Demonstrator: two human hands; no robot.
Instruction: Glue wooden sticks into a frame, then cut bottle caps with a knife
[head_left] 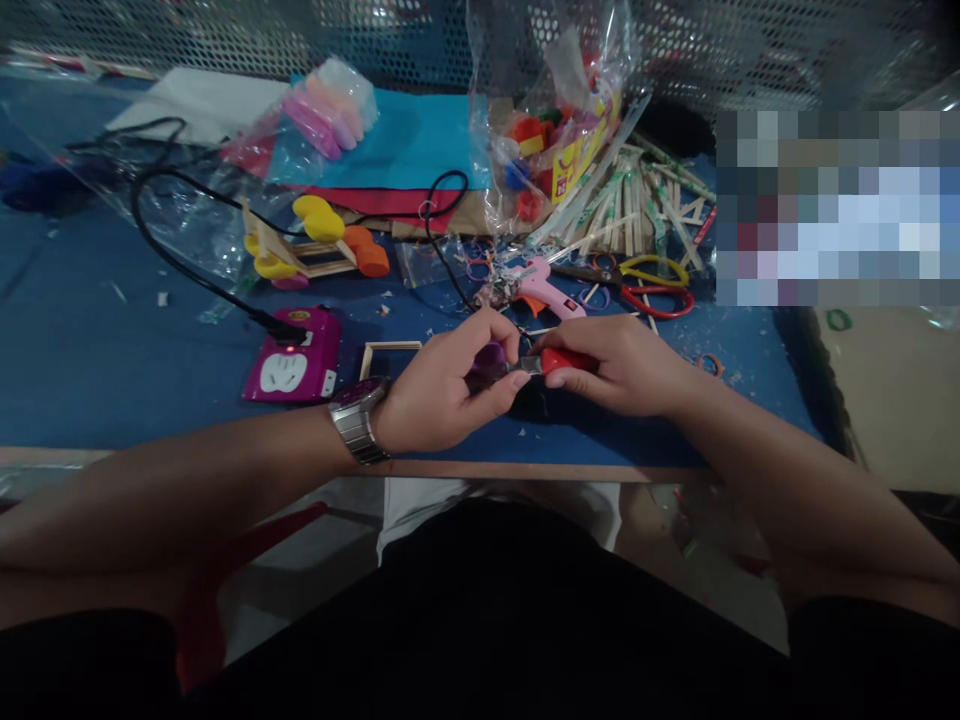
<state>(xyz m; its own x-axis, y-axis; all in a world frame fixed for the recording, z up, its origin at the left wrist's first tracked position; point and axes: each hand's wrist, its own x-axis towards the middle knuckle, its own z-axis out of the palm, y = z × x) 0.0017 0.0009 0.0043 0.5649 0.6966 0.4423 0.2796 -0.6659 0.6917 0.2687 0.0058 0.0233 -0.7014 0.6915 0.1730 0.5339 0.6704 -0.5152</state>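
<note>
My left hand (435, 390), with a metal watch (358, 425) on its wrist, pinches a small purple rounded piece (489, 360) partly hidden by the fingers. In my right hand (626, 362) is a red-handled tool with a short flat metal blade, like a knife (561, 360). Its metal end points left and meets the purple piece at my left fingertips; the exact contact is hidden. Just beyond the hands lies a pink glue gun (551, 290). To the left of my left hand is a small frame of wooden sticks (391, 347).
A purple power socket (292, 365) with a black cord sits at left. Behind are a stick model with yellow and orange rounds (322, 245), scissors (656, 290), wooden sticks (626, 205), a clear bag (555, 130) and blue sheet (420, 140). Cardboard (900, 400) stands at right.
</note>
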